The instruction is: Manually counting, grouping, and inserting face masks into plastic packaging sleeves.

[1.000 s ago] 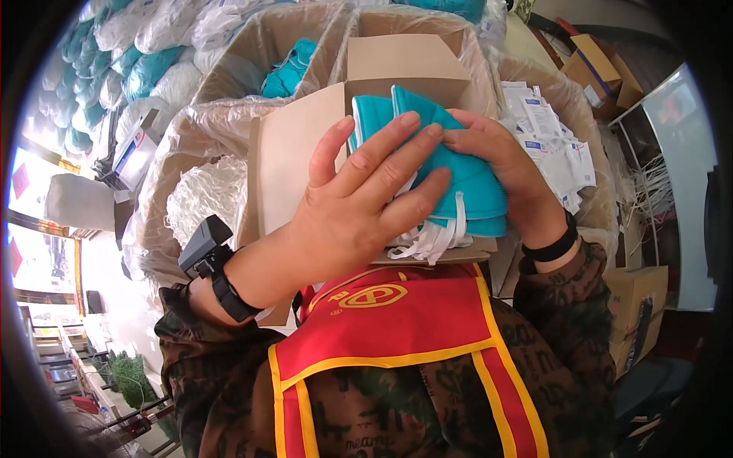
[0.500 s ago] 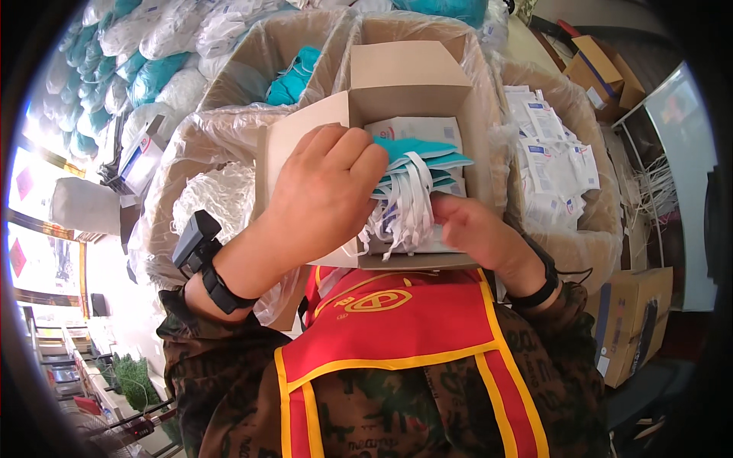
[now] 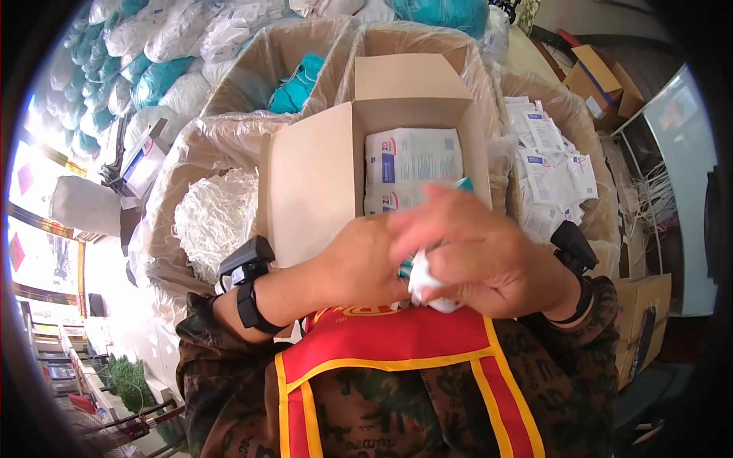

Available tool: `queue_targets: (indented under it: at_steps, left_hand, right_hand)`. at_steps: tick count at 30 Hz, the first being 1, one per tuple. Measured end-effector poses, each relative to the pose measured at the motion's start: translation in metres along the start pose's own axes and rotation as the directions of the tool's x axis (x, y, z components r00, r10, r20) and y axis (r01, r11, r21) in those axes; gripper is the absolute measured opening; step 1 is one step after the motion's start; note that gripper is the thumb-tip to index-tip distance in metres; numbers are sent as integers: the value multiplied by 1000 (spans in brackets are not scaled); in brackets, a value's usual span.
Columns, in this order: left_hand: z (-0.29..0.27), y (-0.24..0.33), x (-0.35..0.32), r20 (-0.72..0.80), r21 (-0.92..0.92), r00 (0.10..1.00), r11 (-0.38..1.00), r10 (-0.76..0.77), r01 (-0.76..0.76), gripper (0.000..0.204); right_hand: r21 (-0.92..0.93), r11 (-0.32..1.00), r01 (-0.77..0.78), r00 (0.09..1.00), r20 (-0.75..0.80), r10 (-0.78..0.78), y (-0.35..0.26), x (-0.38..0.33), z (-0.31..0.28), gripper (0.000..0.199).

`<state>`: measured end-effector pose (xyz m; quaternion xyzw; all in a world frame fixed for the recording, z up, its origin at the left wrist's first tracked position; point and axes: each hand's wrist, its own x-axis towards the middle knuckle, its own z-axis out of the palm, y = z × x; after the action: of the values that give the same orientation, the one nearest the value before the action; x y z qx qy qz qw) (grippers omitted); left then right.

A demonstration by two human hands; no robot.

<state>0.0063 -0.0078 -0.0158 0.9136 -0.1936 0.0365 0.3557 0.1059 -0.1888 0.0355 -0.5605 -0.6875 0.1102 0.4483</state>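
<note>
Low over the near edge of an open cardboard box (image 3: 305, 183), both my hands are close together on a bundle of teal folded face masks (image 3: 405, 269) with white straps (image 3: 427, 284). My left hand (image 3: 366, 256) is closed on the masks, its fingertips mostly covered by the other hand. Crossing over it, my right hand (image 3: 485, 256) has its thumb and curled fingers on the bunched straps; its upper fingers are smeared by motion. A teal tip shows above the right hand. Inside the box lie white printed packets (image 3: 416, 156).
Around the box stand plastic-lined cartons: one of white straps (image 3: 217, 217) at left, one with teal masks (image 3: 298, 84) behind, one of white packets (image 3: 553, 164) at right. Bagged goods (image 3: 153, 46) pile up at the far left. A closed carton (image 3: 641, 320) stands at the near right.
Both hands have come toward my body with the masks, out from over the box. The right hand has crossed onto the straps, and the packets inside the box now show.
</note>
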Motion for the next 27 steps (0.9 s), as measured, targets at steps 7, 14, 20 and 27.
queue_targets:
  at_steps: [7, 14, 20, 27]
  left_hand:
    - [-20, 17, -19, 161, 146, 957, 953, 243, -266, 32]
    - [-59, 47, -42, 298, 327, 915, 872, 272, -365, 13]
    - [-105, -4, -89, 12, 639, 972, 750, -234, 173, 33]
    - [-79, 7, -18, -169, 758, 968, 652, 185, 8, 23]
  right_hand:
    - [525, 833, -176, 945, 328, -7, -15, -14, 3, 17]
    - [569, 780, -260, 913, 409, 6, -34, -37, -18, 15]
    - [498, 472, -728, 573, 63, 817, -50, -102, -59, 22]
    - [745, 382, -548, 578, 7, 816, 42, -34, -20, 29]
